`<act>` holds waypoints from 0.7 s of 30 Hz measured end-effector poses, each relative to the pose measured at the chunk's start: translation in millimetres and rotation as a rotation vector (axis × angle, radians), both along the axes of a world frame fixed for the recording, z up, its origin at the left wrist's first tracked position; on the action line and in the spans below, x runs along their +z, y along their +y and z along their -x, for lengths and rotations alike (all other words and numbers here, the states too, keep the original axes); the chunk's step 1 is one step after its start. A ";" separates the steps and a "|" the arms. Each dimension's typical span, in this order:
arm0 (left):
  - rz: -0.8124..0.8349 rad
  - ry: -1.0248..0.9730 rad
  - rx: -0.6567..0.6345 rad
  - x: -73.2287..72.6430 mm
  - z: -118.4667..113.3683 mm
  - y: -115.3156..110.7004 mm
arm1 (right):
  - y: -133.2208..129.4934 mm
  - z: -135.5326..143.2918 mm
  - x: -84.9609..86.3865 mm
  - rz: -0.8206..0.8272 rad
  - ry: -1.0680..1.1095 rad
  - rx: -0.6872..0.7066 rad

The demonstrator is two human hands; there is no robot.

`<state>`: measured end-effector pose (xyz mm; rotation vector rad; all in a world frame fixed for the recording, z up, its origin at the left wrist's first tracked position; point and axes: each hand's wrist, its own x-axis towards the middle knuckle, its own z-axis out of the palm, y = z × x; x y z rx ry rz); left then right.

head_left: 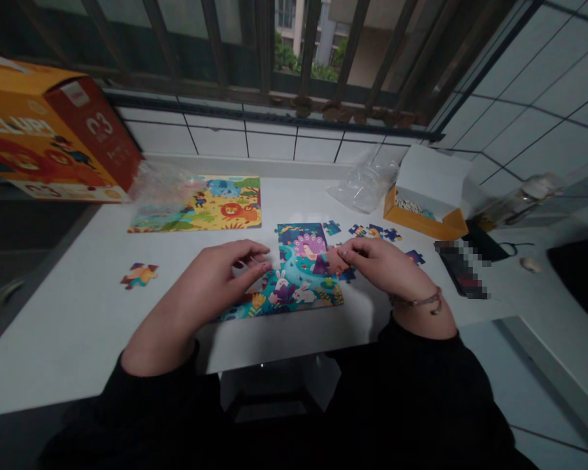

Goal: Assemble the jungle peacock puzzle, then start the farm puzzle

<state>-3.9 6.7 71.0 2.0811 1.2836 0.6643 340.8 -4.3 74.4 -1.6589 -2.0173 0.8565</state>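
A partly joined jigsaw puzzle [294, 274] with rabbits and a peacock lies on the white counter between my hands. My left hand [230, 271] hovers at its left side, thumb and forefinger apart, holding nothing that I can see. My right hand [372, 258] is at the puzzle's right edge, its thumb and forefinger pinched on a small jigsaw piece [319, 264] with purple on it. The fingers partly hide that piece. Loose jigsaw pieces [375, 232] lie beyond my right hand, and a few joined pieces [140, 276] lie off to the left.
A yellow picture board [230, 212] lies at the back left, partly under clear plastic wrapping [164, 186]. An orange box [53, 130] stands behind it. At the back right are a plastic bag [365, 186], an open small box [421, 219], a phone [463, 269] and a bottle [519, 199].
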 end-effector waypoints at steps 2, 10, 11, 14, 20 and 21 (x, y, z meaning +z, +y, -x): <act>0.121 -0.228 0.012 -2.9 -15.3 0.8 | 11.1 27.3 -5.0 0.031 0.150 0.016; 0.348 -0.476 0.178 -16.8 -25.5 1.0 | 27.4 90.4 -34.3 0.036 0.459 0.039; 0.370 -0.460 0.177 -17.0 -23.4 1.2 | 27.9 94.3 -35.5 0.040 0.478 0.051; 0.448 -0.396 0.166 -21.3 -12.6 4.6 | 29.1 98.5 -34.5 0.007 0.393 0.074; 0.361 -0.222 0.187 -35.4 38.0 19.2 | 21.9 42.0 -26.6 -0.197 -0.322 -0.199; 0.362 -0.202 0.205 -35.7 47.0 20.0 | 18.9 27.6 -27.4 -0.152 -0.440 -0.234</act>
